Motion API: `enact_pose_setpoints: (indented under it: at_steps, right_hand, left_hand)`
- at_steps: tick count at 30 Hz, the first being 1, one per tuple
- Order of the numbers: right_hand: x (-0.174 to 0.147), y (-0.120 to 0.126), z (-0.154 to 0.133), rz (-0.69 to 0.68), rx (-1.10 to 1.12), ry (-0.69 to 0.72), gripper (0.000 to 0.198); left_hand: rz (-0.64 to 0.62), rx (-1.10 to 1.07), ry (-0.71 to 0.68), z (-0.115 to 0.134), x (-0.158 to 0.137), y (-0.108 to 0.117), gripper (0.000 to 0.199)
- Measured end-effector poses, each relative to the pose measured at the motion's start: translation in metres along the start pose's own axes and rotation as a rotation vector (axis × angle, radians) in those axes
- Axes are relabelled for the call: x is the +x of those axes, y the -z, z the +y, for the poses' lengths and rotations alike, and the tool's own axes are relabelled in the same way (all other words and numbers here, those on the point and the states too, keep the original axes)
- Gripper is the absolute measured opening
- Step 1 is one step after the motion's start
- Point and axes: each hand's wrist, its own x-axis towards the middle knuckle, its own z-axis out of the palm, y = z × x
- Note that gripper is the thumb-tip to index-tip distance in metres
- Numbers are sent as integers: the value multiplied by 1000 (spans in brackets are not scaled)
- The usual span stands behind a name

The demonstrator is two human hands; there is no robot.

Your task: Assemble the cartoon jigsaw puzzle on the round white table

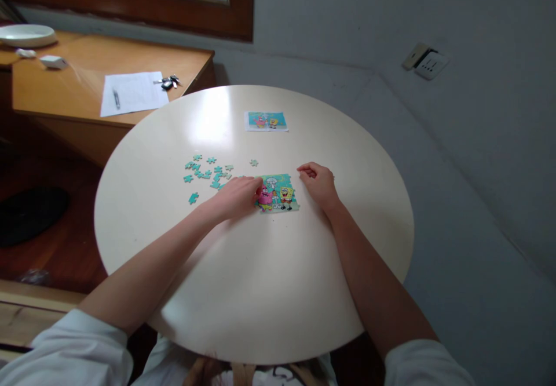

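A partly joined jigsaw puzzle (281, 193) with cartoon figures on a teal ground lies flat on the round white table (260, 281). My left hand (241, 193) reaches over its left edge, fingers bent together and touching it there. Those fingers cover whatever they pinch, if anything. Just beyond the puzzle's right edge, my right hand (320, 184) rests on the tabletop with loosely curled, parted fingers; no piece shows in it. Several loose teal jigsaw pieces (207, 174) are scattered to the left of the puzzle. One pale piece (254, 163) lies by itself above it.
Farther back on the table is a small picture sheet (266, 122) showing similar figures. At the left, a wooden desk (78, 87) bears a paper (132, 92), a pen (116, 99), keys (169, 82) and a white dish (26, 35). A wall (469, 160) runs along the right.
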Motion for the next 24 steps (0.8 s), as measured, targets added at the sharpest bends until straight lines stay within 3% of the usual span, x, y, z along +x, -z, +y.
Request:
enact_pose_setpoints:
  at_steps: [8, 24]
  right_hand:
    - [-1, 1, -2, -1, 7, -12, 17]
    - [0, 1, -3, 5, -9, -10, 16]
  left_hand:
    - [24, 47, -1, -3, 2, -5, 13]
    - [-27, -204, 7, -16, -7, 16, 12]
